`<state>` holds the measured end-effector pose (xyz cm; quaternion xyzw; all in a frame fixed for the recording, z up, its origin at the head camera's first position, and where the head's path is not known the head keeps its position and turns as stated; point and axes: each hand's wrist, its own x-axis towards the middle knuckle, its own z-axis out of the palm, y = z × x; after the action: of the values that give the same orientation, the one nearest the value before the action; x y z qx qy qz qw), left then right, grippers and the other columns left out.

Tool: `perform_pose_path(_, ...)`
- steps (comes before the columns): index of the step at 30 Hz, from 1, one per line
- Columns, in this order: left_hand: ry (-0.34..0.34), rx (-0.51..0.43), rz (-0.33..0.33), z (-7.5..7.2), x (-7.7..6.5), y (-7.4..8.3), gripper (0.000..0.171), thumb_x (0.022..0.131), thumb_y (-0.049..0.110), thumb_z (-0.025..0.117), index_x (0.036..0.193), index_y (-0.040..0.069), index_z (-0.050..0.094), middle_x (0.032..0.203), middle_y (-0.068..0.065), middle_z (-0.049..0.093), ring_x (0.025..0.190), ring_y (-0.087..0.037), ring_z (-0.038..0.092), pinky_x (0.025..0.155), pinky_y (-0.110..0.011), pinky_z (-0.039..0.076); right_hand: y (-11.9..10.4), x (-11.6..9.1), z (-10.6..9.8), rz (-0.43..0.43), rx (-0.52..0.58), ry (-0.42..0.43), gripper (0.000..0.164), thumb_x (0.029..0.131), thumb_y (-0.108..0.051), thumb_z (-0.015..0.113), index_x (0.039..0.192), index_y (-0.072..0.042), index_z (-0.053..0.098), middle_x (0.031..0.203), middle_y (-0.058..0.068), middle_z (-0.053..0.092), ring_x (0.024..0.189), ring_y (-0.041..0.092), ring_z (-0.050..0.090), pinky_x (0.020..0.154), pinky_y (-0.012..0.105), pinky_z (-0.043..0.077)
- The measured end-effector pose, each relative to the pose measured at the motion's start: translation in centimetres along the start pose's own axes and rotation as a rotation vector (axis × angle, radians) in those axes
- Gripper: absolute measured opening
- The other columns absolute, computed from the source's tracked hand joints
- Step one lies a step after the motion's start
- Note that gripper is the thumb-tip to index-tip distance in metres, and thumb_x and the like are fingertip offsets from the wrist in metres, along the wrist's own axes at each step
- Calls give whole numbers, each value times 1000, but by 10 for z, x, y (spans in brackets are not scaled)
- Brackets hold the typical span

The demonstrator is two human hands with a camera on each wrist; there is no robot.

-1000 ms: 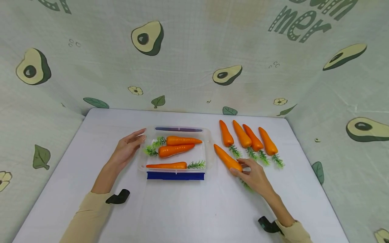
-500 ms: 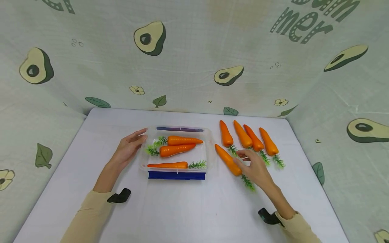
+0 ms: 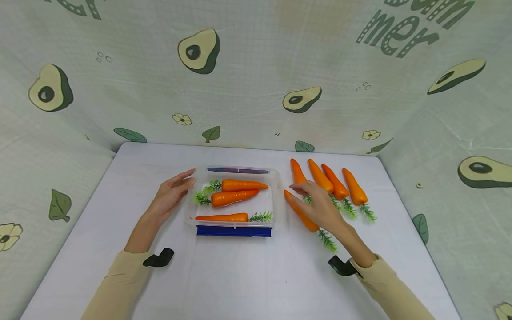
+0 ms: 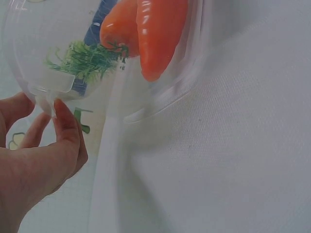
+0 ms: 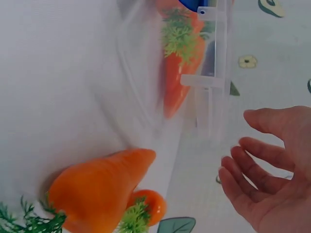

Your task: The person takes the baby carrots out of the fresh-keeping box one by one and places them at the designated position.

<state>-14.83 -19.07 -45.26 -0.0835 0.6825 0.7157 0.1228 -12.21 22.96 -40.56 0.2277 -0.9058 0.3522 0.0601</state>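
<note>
A clear plastic food container (image 3: 236,226) with blue clips holds three carrots with green tops, one of them a carrot (image 3: 244,185) near its back. At the container's left side is my left hand (image 3: 171,195); in the left wrist view, its thumb and fingers pinch a tab on the rim. My right hand (image 3: 318,206) hovers over the loose carrots, its fingers apart with nothing between them. Beneath it lies a carrot (image 3: 294,203), partly hidden, beside the container. In the right wrist view, the right hand (image 5: 272,167) is spread next to the container's wall.
Behind the right hand lie several more carrots, including a carrot (image 3: 354,186) farthest right and a carrot (image 3: 298,171) partly covered by the fingers. A printed cloth (image 3: 248,66) hangs behind the white table (image 3: 240,275).
My right hand has let go of the nearest loose carrot, which now lies on the table, and has moved up and left over it. The left hand stays at the container.
</note>
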Motion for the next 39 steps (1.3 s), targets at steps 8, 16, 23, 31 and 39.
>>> perform_pose_path(8, 0, 23, 2, 0, 0, -1, 64, 102, 35, 65, 158, 14, 43, 153, -7, 42, 120, -10, 46, 111, -28, 37, -16, 23, 19, -97, 57, -76, 33, 96, -15, 75, 124, 0, 69, 121, 14, 70, 109, 30, 64, 94, 51, 55)
perform_pose_path(16, 4, 18, -1, 2, 1, -1, 63, 103, 34, 64, 158, 12, 42, 160, -12, 36, 122, -11, 46, 113, -28, 36, -26, 33, 39, -159, 82, -154, 34, 95, -17, 76, 126, -2, 69, 126, 14, 68, 117, 30, 63, 100, 48, 53)
perform_pose_path(23, 2, -6, 1, 3, 3, -4, 63, 103, 33, 64, 158, 11, 42, 156, -11, 39, 119, -12, 45, 111, -29, 37, -31, 39, 59, -166, 113, -265, 38, 97, -19, 75, 127, 2, 66, 129, 17, 66, 121, 34, 61, 103, 50, 51)
perform_pose_path(31, 11, 6, -2, 4, 2, -3, 62, 104, 33, 63, 158, 11, 43, 159, -12, 37, 123, -12, 46, 116, -33, 34, -36, 44, 77, -161, 143, -409, 44, 97, -18, 74, 133, 3, 63, 128, 19, 66, 115, 38, 62, 99, 52, 53)
perform_pose_path(39, 18, 13, -1, 2, 2, -2, 59, 105, 33, 62, 157, 13, 44, 152, -9, 42, 122, -13, 46, 117, -36, 33, -43, 53, 86, -171, 197, -543, 42, 98, -17, 72, 132, 5, 63, 127, 20, 66, 114, 36, 61, 100, 51, 52)
